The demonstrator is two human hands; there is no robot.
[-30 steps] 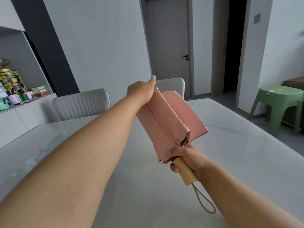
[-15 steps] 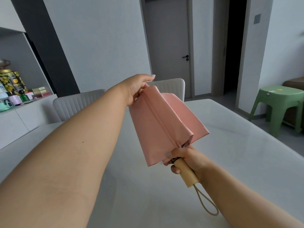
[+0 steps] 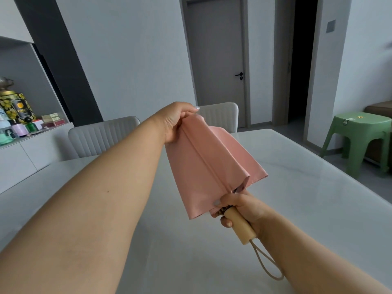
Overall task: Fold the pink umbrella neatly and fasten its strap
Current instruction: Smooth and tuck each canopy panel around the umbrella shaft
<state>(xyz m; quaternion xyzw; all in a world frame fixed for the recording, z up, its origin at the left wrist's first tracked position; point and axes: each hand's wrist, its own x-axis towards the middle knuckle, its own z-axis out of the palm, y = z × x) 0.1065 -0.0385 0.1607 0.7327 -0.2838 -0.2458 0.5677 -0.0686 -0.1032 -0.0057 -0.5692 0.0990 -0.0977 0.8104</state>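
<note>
The pink umbrella [image 3: 203,166] is collapsed and held in the air above the table, its tip pointing away from me. Its fabric hangs in loose flat panels with one crease down the middle. My left hand [image 3: 174,122] pinches the fabric at the far tip end. My right hand [image 3: 239,206] grips the umbrella where the fabric meets the pale wooden handle [image 3: 239,225]. A beige cord loop [image 3: 267,264] dangles from the handle's end. The fastening strap is not visible.
A white marble-look table [image 3: 297,204] lies under my arms. Two pale padded chairs [image 3: 101,136] stand at its far side. A green plastic stool [image 3: 358,132] is on the floor to the right. A sideboard with tins and cups [image 3: 19,115] is at the left.
My left hand has turned at the tip, from thumb-up to gripping from above, and the fabric panels have spread wider and flatter. My right hand and the handle have stayed nearly still.
</note>
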